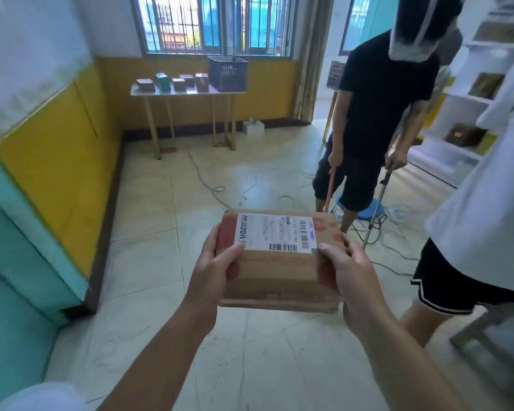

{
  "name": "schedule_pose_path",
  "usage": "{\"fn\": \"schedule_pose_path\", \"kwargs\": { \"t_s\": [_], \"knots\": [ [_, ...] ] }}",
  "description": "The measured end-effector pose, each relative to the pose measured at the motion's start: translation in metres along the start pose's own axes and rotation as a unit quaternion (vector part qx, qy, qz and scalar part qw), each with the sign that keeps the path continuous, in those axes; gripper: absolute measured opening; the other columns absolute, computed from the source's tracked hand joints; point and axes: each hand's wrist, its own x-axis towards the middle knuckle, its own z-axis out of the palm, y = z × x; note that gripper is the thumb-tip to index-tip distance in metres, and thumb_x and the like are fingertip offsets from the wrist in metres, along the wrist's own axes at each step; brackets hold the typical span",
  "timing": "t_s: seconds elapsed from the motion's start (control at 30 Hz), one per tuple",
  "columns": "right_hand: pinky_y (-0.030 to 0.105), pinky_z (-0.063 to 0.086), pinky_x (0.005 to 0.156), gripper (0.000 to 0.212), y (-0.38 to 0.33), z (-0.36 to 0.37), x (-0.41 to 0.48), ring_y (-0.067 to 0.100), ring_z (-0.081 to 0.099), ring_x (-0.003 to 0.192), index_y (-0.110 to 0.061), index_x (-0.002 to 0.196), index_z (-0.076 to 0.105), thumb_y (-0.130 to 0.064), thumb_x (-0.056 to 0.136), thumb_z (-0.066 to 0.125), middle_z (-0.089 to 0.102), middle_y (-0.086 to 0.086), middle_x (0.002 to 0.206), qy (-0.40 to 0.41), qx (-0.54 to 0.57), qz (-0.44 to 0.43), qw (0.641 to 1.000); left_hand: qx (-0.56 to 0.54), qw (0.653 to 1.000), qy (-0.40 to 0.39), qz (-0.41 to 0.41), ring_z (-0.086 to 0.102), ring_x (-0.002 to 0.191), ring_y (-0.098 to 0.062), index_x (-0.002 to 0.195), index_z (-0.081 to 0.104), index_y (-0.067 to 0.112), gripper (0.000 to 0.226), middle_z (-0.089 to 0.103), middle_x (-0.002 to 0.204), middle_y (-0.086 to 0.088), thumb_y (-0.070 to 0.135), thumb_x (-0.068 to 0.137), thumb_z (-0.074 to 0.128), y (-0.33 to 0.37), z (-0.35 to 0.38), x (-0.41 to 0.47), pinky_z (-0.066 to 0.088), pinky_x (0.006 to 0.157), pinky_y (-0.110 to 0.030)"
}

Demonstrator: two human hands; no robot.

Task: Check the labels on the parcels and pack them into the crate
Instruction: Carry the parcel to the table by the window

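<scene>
Head view: a cardboard parcel (279,271) is held in mid-air over the tiled floor (149,262), with its white label (275,232) facing up and its long side running from 9 to 3 o'clock. The left hand (212,268) grips the 9 o'clock end and the right hand (350,274) the 3 o'clock end. The fingers (234,253) of each hand are curled round the edges, with a thumb resting near each of the label's near corners. Both hands are equally near.

The dark crate (227,74) stands at the 3 o'clock end of the table (187,91) under the window, well apart from the parcel at about 11 o'clock. More small parcels (178,83) are lined up beside it. The floor between is open but crossed by loose cables (214,185), a likely tripping point. A person in black (377,114) at 1 o'clock and another in white (487,203) at 3 o'clock narrow that side.
</scene>
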Motion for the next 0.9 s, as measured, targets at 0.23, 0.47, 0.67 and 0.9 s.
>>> {"fn": "schedule_pose_path", "kwargs": {
  "t_s": [0.23, 0.47, 0.67, 0.9],
  "knots": [
    [0.034, 0.059, 0.066, 0.047, -0.005, 0.089, 0.126, 0.016, 0.071, 0.098, -0.037, 0.134, 0.051, -0.033, 0.090, 0.066, 0.072, -0.006, 0.109, -0.067, -0.024, -0.005, 0.997, -0.005, 0.997, 0.077, 0.020, 0.061, 0.119, -0.013, 0.145, 0.046, 0.052, 0.052, 0.064, 0.132, 0.015, 0.032, 0.099, 0.060, 0.005, -0.030, 0.123, 0.053, 0.100, -0.041],
    [0.027, 0.059, 0.060, 0.048, -0.018, 0.172, 0.282, 0.016, 0.069, 0.097, -0.032, 0.138, 0.051, -0.029, 0.092, 0.066, 0.071, -0.003, 0.111, -0.141, -0.016, 0.009, 0.990, -0.008, 0.987, 0.155, 0.035, 0.060, 0.113, -0.007, 0.150, 0.041, 0.050, 0.054, 0.061, 0.131, 0.016, 0.032, 0.101, 0.057, 0.024, -0.037, 0.273, 0.054, 0.068, -0.016],
    [0.031, 0.057, 0.060, 0.036, -0.041, 0.263, 0.396, 0.020, 0.069, 0.100, -0.034, 0.128, 0.055, -0.025, 0.094, 0.064, 0.071, -0.002, 0.111, -0.203, -0.020, 0.019, 0.979, -0.025, 0.972, 0.230, 0.029, 0.061, 0.115, -0.014, 0.150, 0.042, 0.048, 0.055, 0.063, 0.132, 0.009, 0.032, 0.101, 0.059, 0.053, -0.060, 0.387, 0.058, 0.075, -0.025],
    [0.035, 0.059, 0.066, 0.053, -0.040, 0.381, 0.513, 0.022, 0.071, 0.102, -0.027, 0.143, 0.049, -0.024, 0.093, 0.065, 0.071, 0.002, 0.118, -0.238, -0.019, 0.029, 0.971, -0.027, 0.964, 0.264, 0.029, 0.059, 0.115, -0.011, 0.148, 0.043, 0.051, 0.053, 0.062, 0.134, 0.010, 0.035, 0.101, 0.058, 0.069, -0.116, 0.529, 0.055, 0.075, -0.025]
  ]
}}
